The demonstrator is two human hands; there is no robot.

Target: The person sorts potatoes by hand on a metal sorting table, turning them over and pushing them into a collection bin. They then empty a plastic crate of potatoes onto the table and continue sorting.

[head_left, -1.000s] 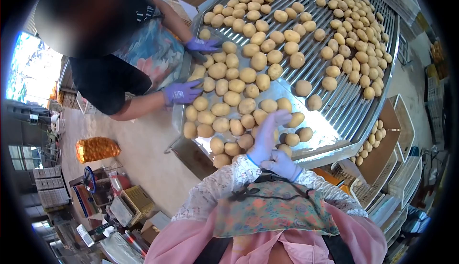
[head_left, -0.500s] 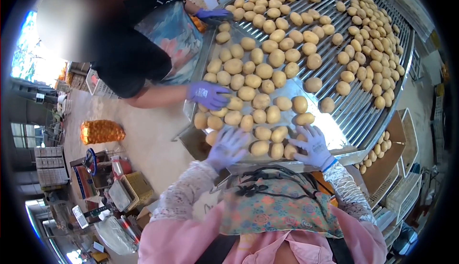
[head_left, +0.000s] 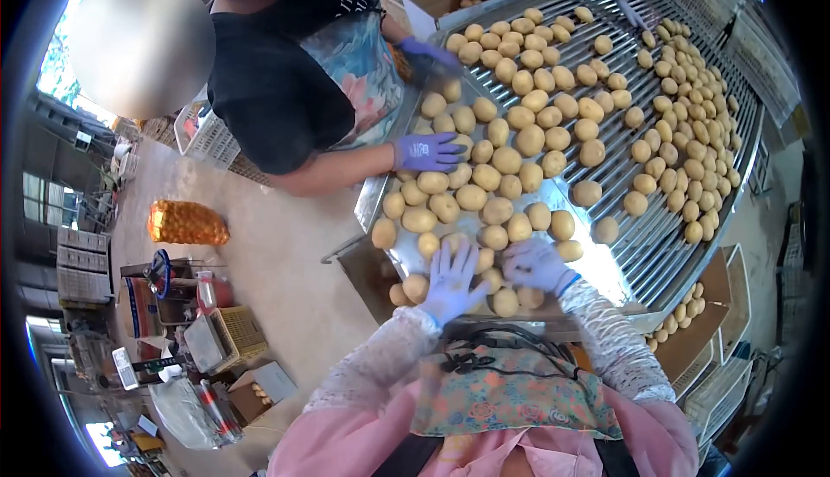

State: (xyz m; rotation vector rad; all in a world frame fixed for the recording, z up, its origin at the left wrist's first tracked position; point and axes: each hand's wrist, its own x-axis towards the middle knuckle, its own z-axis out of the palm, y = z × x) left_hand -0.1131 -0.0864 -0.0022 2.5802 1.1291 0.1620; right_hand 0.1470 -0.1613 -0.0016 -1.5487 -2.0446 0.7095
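My left hand, in a pale purple glove, lies open with spread fingers over potatoes at the near edge of the metal sorting table. To its right, my gloved right hand has its fingers curled inward and close together. Whatever may be under those fingers is hidden. Several potatoes lie between and just below my hands. Two potatoes sit left of my left hand. A larger group of potatoes covers the smooth plate beyond my fingers.
At the left, a co-worker's purple-gloved hand rests on potatoes; another person's hand reaches in at the far side. Potatoes are heaped on the roller bars. A cardboard box stands below the left edge; crates stand right.
The view has shifted, so the table sits lower and further right. My right hand has gone from spread to curled fingers. Another person has come into view at the far side.
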